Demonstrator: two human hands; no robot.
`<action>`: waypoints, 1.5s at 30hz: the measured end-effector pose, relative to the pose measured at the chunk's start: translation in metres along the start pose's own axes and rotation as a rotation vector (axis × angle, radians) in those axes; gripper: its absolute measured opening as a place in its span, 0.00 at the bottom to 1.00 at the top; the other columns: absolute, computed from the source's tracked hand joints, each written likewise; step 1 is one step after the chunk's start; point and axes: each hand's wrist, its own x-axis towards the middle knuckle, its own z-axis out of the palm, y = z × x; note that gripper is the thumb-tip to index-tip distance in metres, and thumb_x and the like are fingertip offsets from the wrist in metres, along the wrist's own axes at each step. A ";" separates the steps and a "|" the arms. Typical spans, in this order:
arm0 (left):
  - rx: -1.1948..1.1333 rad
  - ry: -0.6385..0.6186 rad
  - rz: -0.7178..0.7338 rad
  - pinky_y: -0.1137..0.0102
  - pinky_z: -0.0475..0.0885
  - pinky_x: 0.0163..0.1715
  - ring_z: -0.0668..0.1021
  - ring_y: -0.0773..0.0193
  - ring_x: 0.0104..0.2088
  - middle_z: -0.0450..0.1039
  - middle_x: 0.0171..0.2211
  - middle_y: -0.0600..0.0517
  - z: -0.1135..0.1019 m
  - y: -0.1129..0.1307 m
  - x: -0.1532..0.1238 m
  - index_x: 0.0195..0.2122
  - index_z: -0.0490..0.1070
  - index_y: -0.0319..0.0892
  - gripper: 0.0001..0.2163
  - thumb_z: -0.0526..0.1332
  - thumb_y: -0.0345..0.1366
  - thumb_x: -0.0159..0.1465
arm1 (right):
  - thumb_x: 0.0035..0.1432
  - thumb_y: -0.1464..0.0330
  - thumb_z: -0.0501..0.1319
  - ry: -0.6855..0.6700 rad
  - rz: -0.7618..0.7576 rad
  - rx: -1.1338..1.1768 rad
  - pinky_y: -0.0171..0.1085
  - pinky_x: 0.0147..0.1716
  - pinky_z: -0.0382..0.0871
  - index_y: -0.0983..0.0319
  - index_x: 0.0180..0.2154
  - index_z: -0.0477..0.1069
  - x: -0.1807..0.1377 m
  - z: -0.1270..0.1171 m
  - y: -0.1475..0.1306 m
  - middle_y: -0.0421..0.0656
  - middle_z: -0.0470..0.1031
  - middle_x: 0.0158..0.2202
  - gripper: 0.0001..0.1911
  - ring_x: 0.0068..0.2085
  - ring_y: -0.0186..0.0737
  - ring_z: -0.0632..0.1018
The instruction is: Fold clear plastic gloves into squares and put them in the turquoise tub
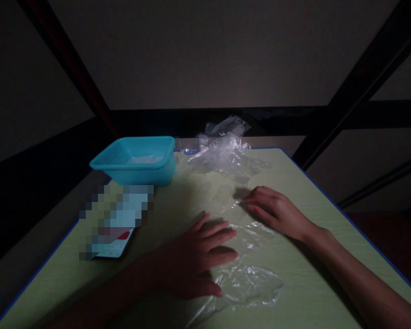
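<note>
A thin clear plastic bag (248, 285) lies spread and wrinkled on the table before me. My left hand (200, 256) rests flat over its left side, fingers stretched and spread. Farther up the bag, my right hand (277, 210) has its fingers bent and drawn together, the tips at the film as if pinching it; the exact grip is hard to see. Beyond both hands sits a crumpled heap of clear plastic bags (226, 148) at the table's far edge.
A turquoise plastic basin (140, 173) with something pale inside stands at the far left. Nearer, a flat item (113, 246), partly blurred out, lies on the left of the pale green table (311, 269). The table has a blue edge; a wall (208, 55) rises behind.
</note>
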 end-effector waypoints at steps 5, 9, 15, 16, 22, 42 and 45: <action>0.171 0.145 -0.284 0.48 0.49 0.59 0.65 0.51 0.56 0.67 0.53 0.41 0.007 -0.004 0.003 0.51 0.64 0.37 0.16 0.52 0.39 0.65 | 0.66 0.62 0.46 -0.253 -0.162 -0.001 0.53 0.61 0.45 0.55 0.60 0.55 0.000 0.006 -0.003 0.39 0.55 0.63 0.23 0.65 0.43 0.51; 0.265 0.175 -0.362 0.45 0.47 0.59 0.66 0.52 0.55 0.69 0.51 0.44 0.009 -0.013 0.002 0.54 0.61 0.39 0.15 0.48 0.34 0.67 | 0.65 0.57 0.45 -0.373 -0.064 -0.030 0.62 0.59 0.35 0.53 0.62 0.48 -0.003 0.010 -0.004 0.38 0.50 0.65 0.26 0.65 0.49 0.44; 0.320 0.216 -0.530 0.37 0.44 0.56 0.62 0.46 0.59 0.64 0.56 0.40 0.013 -0.024 -0.002 0.57 0.57 0.35 0.18 0.46 0.35 0.67 | 0.64 0.56 0.47 -0.220 -0.089 -0.165 0.64 0.58 0.38 0.56 0.58 0.59 -0.004 0.002 -0.001 0.45 0.67 0.57 0.24 0.60 0.51 0.61; 0.325 0.218 -0.562 0.36 0.46 0.55 0.62 0.44 0.59 0.63 0.57 0.39 0.015 -0.023 -0.001 0.58 0.56 0.35 0.19 0.47 0.36 0.67 | 0.64 0.57 0.48 -0.176 -0.091 -0.206 0.64 0.58 0.40 0.57 0.58 0.61 -0.004 0.001 -0.001 0.47 0.69 0.55 0.23 0.58 0.51 0.65; 0.226 0.255 -0.558 0.43 0.51 0.57 0.53 0.45 0.63 0.50 0.62 0.35 0.028 -0.004 0.006 0.60 0.53 0.31 0.23 0.49 0.37 0.66 | 0.65 0.64 0.48 0.056 -0.219 -0.352 0.58 0.56 0.52 0.65 0.46 0.70 -0.004 0.000 -0.003 0.50 0.76 0.43 0.17 0.47 0.45 0.74; 0.083 0.059 -0.363 0.50 0.52 0.59 0.52 0.45 0.63 0.49 0.63 0.34 0.011 -0.010 0.001 0.59 0.55 0.31 0.28 0.55 0.43 0.63 | 0.62 0.52 0.48 -0.197 -0.168 -0.276 0.59 0.55 0.57 0.64 0.60 0.56 -0.005 0.008 0.000 0.52 0.60 0.61 0.31 0.60 0.52 0.61; 0.161 0.094 -0.487 0.48 0.53 0.58 0.53 0.45 0.63 0.51 0.63 0.36 0.015 -0.021 0.000 0.59 0.55 0.32 0.26 0.54 0.42 0.64 | 0.60 0.48 0.44 -0.250 -0.020 -0.313 0.63 0.55 0.52 0.62 0.62 0.50 -0.009 0.015 0.012 0.52 0.52 0.63 0.36 0.63 0.55 0.54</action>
